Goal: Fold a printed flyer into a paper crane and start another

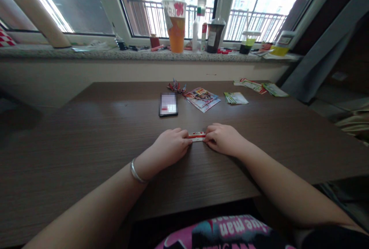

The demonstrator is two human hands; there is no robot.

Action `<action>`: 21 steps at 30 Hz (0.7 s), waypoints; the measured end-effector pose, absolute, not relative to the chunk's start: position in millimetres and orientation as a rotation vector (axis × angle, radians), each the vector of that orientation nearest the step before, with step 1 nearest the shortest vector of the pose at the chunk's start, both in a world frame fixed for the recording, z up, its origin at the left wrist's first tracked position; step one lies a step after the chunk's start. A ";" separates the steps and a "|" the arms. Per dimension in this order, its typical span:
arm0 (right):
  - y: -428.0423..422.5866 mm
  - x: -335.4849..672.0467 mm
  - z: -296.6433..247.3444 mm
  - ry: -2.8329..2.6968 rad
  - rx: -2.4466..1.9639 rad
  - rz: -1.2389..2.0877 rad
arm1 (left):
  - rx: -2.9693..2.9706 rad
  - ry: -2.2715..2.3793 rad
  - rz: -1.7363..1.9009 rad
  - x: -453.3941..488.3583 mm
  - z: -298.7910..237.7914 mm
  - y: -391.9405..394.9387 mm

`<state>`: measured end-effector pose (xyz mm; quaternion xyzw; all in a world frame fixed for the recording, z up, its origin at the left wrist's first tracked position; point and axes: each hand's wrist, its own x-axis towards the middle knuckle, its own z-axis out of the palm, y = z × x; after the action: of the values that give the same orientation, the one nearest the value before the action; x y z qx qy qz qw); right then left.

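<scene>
A narrow folded strip of paper [197,136], white with a red band, lies on the table between my hands. My left hand [172,146] pinches its left end, and a silver bracelet [135,171] circles that wrist. On the opposite end, the fingers of my right hand [223,138] are closed in a pinch. The fingertips cover both ends of the strip. Beyond my left hand lies a phone [168,104] with a lit, blurred screen. Printed paper sheets [202,98] sit farther back, beside a folded piece of coloured paper [175,86].
Green-and-white paper slips [235,98] lie at the back right, with more papers [253,86] behind them. On the stone windowsill [115,53] stand a tall orange drink cup [177,30], a clear bottle [198,26], a dark drink cup [215,35] and small items. The brown table [95,133] ends near my body.
</scene>
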<state>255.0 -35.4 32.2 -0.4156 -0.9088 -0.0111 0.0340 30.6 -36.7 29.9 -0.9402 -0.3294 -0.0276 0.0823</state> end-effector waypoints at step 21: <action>-28.1 264.7 27.2 -2.695 -1.082 0.211 | -2.870 -0.864 -0.318 23.0 22.7 -28.5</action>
<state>264.7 -28.1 27.2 -0.3690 -0.9195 0.0720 0.1147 23.0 -28.5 22.7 -0.9503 -0.2861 -0.1053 0.0638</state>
